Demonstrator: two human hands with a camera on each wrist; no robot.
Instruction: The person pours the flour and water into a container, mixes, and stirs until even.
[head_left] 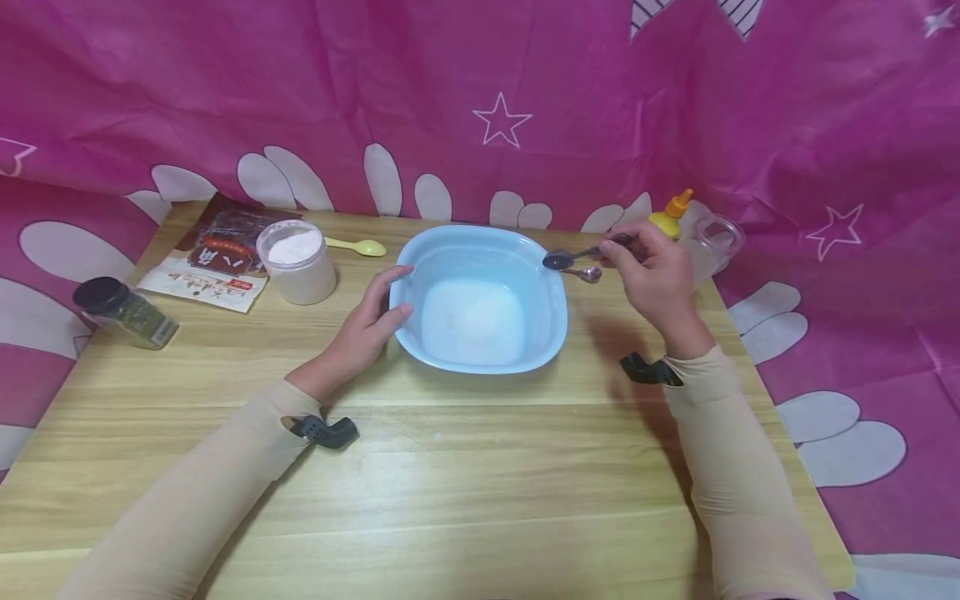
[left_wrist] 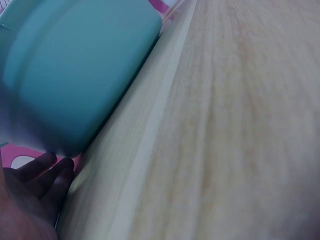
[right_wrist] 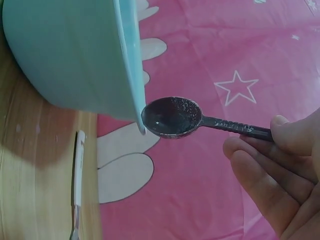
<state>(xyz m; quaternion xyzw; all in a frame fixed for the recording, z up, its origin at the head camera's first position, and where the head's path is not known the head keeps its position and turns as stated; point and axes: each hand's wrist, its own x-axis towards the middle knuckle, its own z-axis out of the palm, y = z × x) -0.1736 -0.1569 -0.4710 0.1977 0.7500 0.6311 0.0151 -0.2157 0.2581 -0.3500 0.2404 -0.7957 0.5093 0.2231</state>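
Beyond the right grip [head_left: 651, 268], the pinched spoon [head_left: 573, 257] reaches the bowl's [head_left: 480, 242] rim.

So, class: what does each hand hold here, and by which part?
The right hand pinches a metal spoon by its handle end, bowl beside the basin's rim. The left hand holds nothing; it rests against the blue basin.

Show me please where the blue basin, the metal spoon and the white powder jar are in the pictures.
blue basin [head_left: 557, 310], head view, on its right wall.
metal spoon [right_wrist: 172, 116], right wrist view, on its bowl.
white powder jar [head_left: 303, 279], head view, on its side wall.
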